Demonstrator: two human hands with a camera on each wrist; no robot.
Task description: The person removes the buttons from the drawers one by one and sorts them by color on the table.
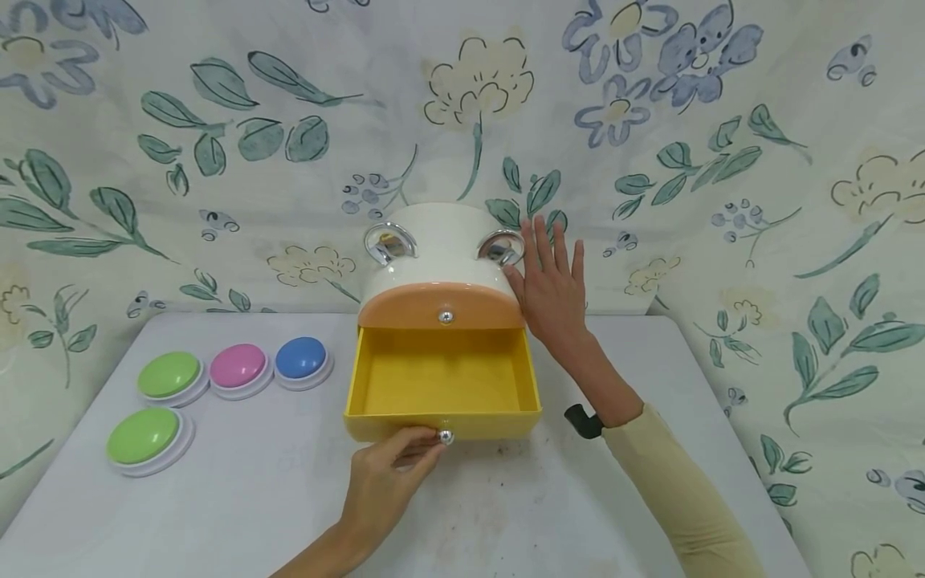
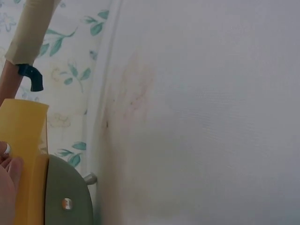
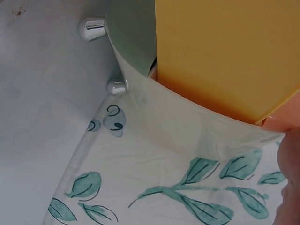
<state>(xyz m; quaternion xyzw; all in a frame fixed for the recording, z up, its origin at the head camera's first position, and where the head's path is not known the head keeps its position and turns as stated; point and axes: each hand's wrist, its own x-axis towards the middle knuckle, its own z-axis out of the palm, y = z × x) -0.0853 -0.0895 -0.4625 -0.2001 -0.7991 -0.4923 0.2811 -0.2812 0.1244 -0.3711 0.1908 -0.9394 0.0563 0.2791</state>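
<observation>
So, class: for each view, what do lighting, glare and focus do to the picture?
Head view: even, soft light, small glare on the drawer knob. Left wrist view: mostly washed-out table, hand a blur at the edge. Right wrist view: sharp, bright highlights on the chrome feet.

Little cabinet (image 1: 441,257) at the back of the surface (image 1: 253,498), its bottom drawer (image 1: 442,385) pulled out in front, four round buttons (image 1: 238,368) to its left

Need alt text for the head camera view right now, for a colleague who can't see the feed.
A person's left hand pinches the silver knob of a pulled-out, empty yellow drawer while the right hand rests flat against the white storage box. Four dome buttons, two green, one pink, one blue, sit to the left on the white table.
</observation>
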